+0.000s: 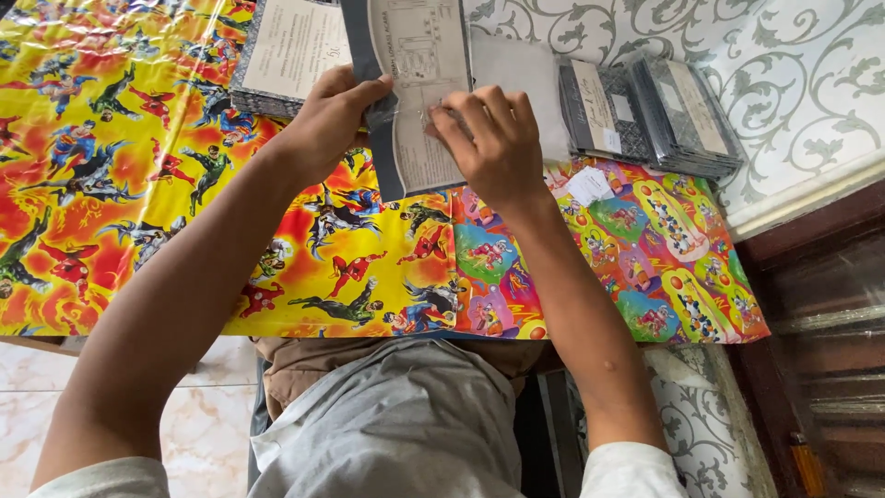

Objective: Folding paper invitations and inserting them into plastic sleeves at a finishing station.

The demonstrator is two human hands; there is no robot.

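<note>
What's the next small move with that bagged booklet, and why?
Probably press the clear bag's open flap flat and seal it. Both hands hold the grey booklet in its clear sleeve: the left hand pinches the left edge, and the right hand presses fingertips on its front. Finished packs are stacked to the right.

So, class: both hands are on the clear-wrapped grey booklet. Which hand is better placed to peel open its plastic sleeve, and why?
Probably the right hand: its fingertips pinch the plastic at the middle of the booklet, while the left hand grips the booklet's edge, steadying it above the colourful wrapping paper.
</note>
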